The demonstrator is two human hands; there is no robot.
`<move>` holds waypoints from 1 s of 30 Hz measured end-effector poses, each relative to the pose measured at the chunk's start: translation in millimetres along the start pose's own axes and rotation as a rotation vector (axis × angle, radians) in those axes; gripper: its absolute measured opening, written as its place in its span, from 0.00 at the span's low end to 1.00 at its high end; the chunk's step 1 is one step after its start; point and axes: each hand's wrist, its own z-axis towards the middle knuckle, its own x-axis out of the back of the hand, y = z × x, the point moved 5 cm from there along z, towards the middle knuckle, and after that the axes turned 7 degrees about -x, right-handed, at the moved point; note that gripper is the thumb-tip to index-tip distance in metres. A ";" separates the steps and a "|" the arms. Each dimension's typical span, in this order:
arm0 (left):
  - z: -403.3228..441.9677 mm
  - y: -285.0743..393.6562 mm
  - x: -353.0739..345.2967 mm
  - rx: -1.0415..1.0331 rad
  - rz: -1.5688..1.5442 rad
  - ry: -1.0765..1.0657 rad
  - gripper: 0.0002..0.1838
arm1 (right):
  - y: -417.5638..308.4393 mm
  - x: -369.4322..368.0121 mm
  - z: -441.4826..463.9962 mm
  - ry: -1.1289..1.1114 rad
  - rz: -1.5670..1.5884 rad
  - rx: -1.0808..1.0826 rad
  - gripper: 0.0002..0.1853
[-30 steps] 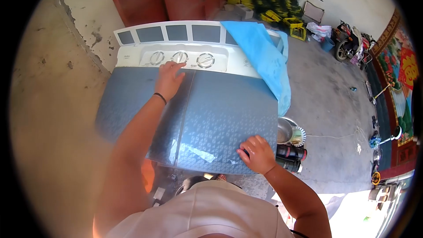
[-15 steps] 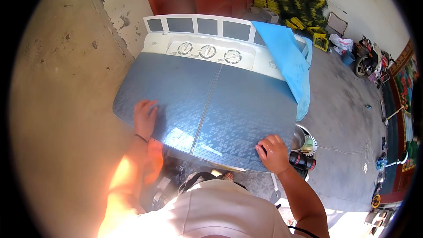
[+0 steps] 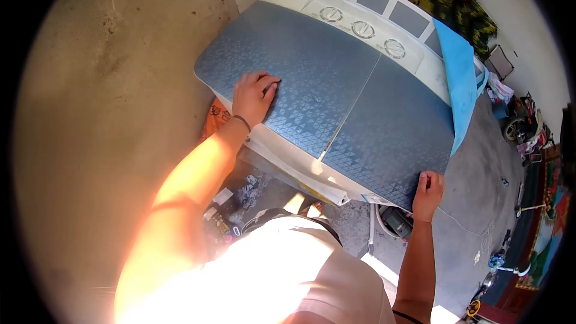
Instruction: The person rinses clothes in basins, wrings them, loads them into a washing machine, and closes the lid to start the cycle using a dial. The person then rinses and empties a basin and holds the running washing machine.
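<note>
A twin-tub washing machine [image 3: 414, 75] with two blue-grey patterned lids stands slanted before me, both lids down. My left hand [image 3: 254, 97] rests near the front edge of the left lid [image 3: 300, 66]. Its fingers are loosely bent, the thumb is apart, and nothing is held. At the front right corner, my right hand [image 3: 428, 195] curls its fingers over the edge of the right lid [image 3: 399, 126]; its fingertips are partly hidden. Three dials [image 3: 362, 29] sit on the white panel behind the lids. A light blue cloth [image 3: 458, 72] hangs over the machine's right rear corner.
A bare wall [image 3: 120, 84] is on the left. An orange bag [image 3: 216, 119] shows beside the machine's left front. Small clutter [image 3: 249, 192] lies on the floor below. At the right stand a motorcycle [image 3: 521, 121] and a blue bucket [image 3: 500, 109]; yellow-and-black stacked items [image 3: 462, 15] are behind.
In view, the machine has shifted up and right and sits more slanted, with its white front showing. Both hands remain on it. The pot and basket beside its right side no longer show.
</note>
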 end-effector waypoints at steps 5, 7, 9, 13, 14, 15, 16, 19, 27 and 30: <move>-5.8 -7.9 1.3 0.013 -0.027 0.001 0.09 | 6.0 -7.3 -3.6 -0.037 0.061 -0.116 0.08; -7.7 -10.8 1.2 0.014 -0.027 0.005 0.09 | 11.4 -9.2 -4.1 -0.038 -0.034 -0.105 0.10; -11.3 -14.9 2.5 0.005 -0.081 0.063 0.08 | 22.5 -12.4 -4.9 -0.064 -0.047 -0.110 0.13; -17.6 -16.4 7.5 -0.015 -0.139 0.229 0.07 | 35.9 -13.2 -1.1 -0.039 -0.129 -0.075 0.18; -17.8 -16.6 10.5 0.000 -0.114 0.218 0.06 | 39.7 -13.2 0.7 -0.040 -0.163 -0.091 0.19; -18.6 -16.0 12.0 0.013 -0.095 0.207 0.06 | 42.7 -15.3 0.1 -0.058 -0.154 -0.068 0.19; -20.1 -17.6 10.3 0.033 -0.078 0.216 0.06 | 47.0 -15.2 1.2 -0.033 -0.184 -0.081 0.20; -22.5 -22.2 10.3 0.037 -0.190 0.326 0.05 | 69.8 -14.6 11.2 -0.011 -0.218 -0.063 0.20; -25.8 -23.3 10.4 -0.012 -0.162 0.371 0.04 | 38.0 -12.1 3.0 0.067 -0.261 0.045 0.15; -27.4 -23.8 14.6 -0.024 -0.149 0.386 0.04 | 9.3 -7.3 -8.3 0.078 -0.257 0.009 0.17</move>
